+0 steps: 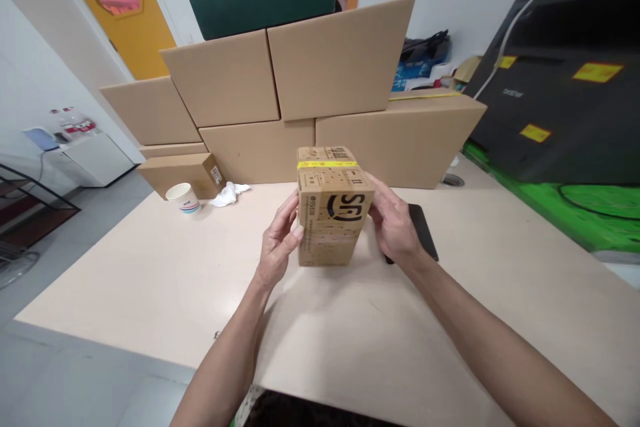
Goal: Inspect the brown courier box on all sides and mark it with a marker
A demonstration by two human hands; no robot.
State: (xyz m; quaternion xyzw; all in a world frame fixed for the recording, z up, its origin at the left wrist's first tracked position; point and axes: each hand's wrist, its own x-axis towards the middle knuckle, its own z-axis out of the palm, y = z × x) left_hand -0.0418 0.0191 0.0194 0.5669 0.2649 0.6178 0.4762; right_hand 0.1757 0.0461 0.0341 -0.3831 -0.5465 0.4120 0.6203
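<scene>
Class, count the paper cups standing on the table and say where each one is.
1. The paper cup stands at the table's far left, beside crumpled tissue; the stacked cardboard boxes may hide others.

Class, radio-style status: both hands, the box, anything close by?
Left hand and right hand grip small printed box by its sides. Box upright on table. Black phone just behind right hand.
</scene>
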